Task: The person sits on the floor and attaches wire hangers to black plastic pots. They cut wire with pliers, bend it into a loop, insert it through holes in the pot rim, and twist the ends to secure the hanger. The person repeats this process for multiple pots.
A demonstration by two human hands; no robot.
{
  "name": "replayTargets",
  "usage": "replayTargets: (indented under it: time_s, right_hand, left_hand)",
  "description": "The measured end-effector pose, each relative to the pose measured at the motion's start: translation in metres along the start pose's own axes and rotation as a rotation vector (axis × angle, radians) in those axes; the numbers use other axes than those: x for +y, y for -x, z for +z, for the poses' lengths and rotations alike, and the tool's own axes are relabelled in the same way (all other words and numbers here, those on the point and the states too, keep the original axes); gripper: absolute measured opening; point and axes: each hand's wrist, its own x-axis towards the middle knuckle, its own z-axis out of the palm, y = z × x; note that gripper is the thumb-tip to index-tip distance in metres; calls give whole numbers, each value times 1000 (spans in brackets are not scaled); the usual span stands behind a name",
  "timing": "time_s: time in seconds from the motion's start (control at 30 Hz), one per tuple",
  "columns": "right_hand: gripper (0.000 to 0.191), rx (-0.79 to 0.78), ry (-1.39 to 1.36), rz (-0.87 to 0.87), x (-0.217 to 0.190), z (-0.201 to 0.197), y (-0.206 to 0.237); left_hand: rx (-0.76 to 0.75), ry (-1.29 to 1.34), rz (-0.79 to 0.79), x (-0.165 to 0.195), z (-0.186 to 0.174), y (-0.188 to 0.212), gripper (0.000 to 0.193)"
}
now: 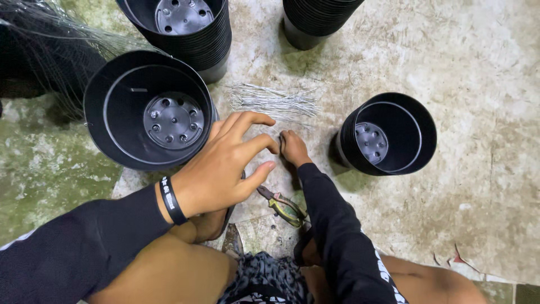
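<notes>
My left hand hovers with fingers spread and curled, just right of a large black plastic pot that tilts toward me. It holds nothing that I can see. My right hand is closed low against the concrete floor, fingertips near a loose bundle of thin grey wire pieces. Whether it pinches a wire is hidden. Yellow-handled pliers lie on the floor between my forearms. Both arms wear black sleeves, and a black band circles my left wrist.
A single black pot lies tilted at the right. Two stacks of nested black pots stand at the top. Dark netting fills the upper left. My bare knees sit at the bottom edge.
</notes>
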Motion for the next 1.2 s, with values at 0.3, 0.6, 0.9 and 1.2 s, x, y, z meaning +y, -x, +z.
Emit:
replayTargets:
  time_s: [0.3,0.6,0.9,1.2]
  right_hand:
    - [16,2,-427,56,27,-51,-32]
    - [14,7,-658,95,41,-60,-9]
    - [9,185,-623,-135,-29,-54,6]
    - [19,48,-86,-199,-58,-167,-6]
  left_hand:
    - [-31,48,-18,-12,0,-9,20]
    - [-45,276,-375,-77,36,-19,29]
    - [475,505,-370,-194,119,-84,39]
    - [251,678,-211,-166,113,-86,24]
